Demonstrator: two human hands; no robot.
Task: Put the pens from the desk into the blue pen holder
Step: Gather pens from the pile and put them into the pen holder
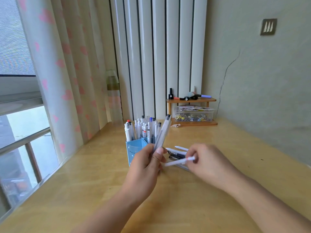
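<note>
While left hand (148, 161) grips clear pens (162, 132), right hand (204, 159) pinches white pen (179, 161)

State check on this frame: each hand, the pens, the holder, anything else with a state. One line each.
left hand: grips clear pens, raised upright in front of the holder
clear pens: held, off the desk
right hand: pinches a white pen
white pen: held, roughly level above the desk
blue pen holder: upright, many pens standing in it
loose pens: lying on the desk, not yet stowed
clear plastic box: full, lid state unclear
</note>
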